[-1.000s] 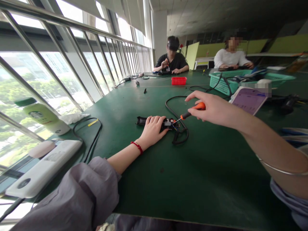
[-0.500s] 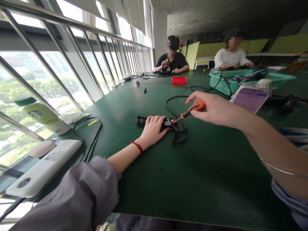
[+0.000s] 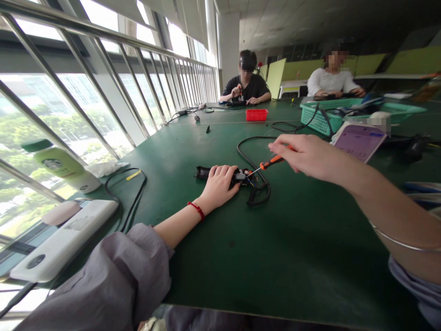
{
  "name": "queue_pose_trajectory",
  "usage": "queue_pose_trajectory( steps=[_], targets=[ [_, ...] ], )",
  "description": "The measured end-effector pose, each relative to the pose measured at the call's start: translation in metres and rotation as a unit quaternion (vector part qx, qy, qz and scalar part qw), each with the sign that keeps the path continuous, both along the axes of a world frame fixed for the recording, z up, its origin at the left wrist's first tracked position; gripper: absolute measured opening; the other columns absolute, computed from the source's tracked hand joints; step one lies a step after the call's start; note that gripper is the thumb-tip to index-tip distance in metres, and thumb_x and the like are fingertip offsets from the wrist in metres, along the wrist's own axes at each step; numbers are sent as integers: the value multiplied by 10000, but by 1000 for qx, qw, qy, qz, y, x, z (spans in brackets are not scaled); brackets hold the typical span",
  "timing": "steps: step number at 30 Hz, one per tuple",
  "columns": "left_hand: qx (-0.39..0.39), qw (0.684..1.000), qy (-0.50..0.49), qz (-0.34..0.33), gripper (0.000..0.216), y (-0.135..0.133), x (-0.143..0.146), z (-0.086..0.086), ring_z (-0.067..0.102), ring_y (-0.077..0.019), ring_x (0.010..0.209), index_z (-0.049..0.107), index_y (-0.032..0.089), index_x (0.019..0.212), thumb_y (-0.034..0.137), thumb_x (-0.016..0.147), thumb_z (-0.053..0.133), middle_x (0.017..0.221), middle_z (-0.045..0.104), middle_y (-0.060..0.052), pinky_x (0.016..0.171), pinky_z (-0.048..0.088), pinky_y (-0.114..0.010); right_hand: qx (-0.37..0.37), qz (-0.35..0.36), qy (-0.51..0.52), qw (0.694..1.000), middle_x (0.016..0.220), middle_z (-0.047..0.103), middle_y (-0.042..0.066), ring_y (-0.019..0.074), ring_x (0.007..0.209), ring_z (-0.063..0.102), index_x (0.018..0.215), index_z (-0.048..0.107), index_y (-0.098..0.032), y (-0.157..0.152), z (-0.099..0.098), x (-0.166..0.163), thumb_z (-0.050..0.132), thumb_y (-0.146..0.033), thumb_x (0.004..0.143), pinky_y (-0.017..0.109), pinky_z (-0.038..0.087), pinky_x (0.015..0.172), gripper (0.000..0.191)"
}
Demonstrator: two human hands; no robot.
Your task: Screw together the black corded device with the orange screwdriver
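My left hand [image 3: 222, 184] is wrapped over a black handheld device [image 3: 203, 173], pressing it against the green table [image 3: 220, 266]. At the device's right end its casing is off, and small parts and coloured wires show. A black power cord [image 3: 268, 195] runs from that end and loops round on the table. In my right hand [image 3: 303, 154] is an orange and black screwdriver [image 3: 270, 162], held at a slant. Its metal tip reaches into the exposed end of the device; the exact spot it touches is too small to tell. Part of the handle is hidden behind my fingers.
Left are a bottle [image 3: 62, 165], a white power bank [image 3: 65, 243] and a black cable [image 3: 138, 197] beside the railing. A red tray [image 3: 257, 115], a green basket [image 3: 310, 120] and a phone [image 3: 360, 140] stand farther back. Two people [image 3: 246, 85] sit across the table.
My right hand has turned over the screwdriver's handle, its fingers now covering more of it. The tip stays at the device's exposed end. My left hand has not moved.
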State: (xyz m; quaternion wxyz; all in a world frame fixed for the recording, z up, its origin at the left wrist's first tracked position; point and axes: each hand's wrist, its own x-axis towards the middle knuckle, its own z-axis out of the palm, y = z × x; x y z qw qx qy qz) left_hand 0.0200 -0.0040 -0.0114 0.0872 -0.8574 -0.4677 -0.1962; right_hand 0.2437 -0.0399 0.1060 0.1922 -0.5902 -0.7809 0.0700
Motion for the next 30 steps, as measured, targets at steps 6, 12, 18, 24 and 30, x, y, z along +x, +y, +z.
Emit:
queue_pose_trajectory(
  steps=[6, 12, 18, 24, 30],
  targets=[
    [2, 1000, -3, -2, 404, 0, -1, -1, 471, -239, 1115, 453, 172, 1240, 358, 882, 438, 1172, 547, -96, 1045, 267, -416, 5, 57, 29, 998, 657, 594, -11, 138, 535, 517, 1094, 544, -241, -1, 1, 3, 515, -379, 802, 255, 352, 520, 325],
    [1, 1000, -1, -1, 402, 1, 0, 0, 472, -243, 1112, 454, 163, 1240, 361, 892, 429, 1172, 549, -100, 1037, 276, -417, -8, -7, -9, 1000, 573, 564, 11, 140, 478, 478, 892, 624, -229, -2, 1, -2, 378, -506, 862, 269, 308, 489, 372],
    [5, 1000, -1, -2, 405, 1, -1, -1, 471, -242, 1111, 454, 167, 1243, 369, 892, 433, 1168, 551, -96, 1041, 273, -417, 11, 58, 12, 998, 703, 619, -5, 146, 568, 548, 1152, 512, -252, -2, 1, 0, 557, -390, 770, 245, 362, 524, 409],
    [4, 1000, -2, -1, 409, 1, 0, 0, 471, -245, 1113, 457, 155, 1242, 364, 892, 434, 1170, 552, -102, 1045, 274, -422, -19, 5, -3, 1000, 492, 521, -19, 130, 421, 468, 943, 623, -242, -6, 1, -5, 347, -549, 860, 261, 308, 471, 421],
    [4, 1000, -4, -1, 408, 2, -1, -2, 471, -239, 1114, 449, 175, 1250, 370, 892, 433, 1176, 545, -95, 1045, 271, -420, 0, 16, -22, 1000, 685, 633, 0, 141, 510, 544, 1110, 555, -260, -2, 2, -2, 544, -461, 767, 253, 348, 505, 398]
  ],
)
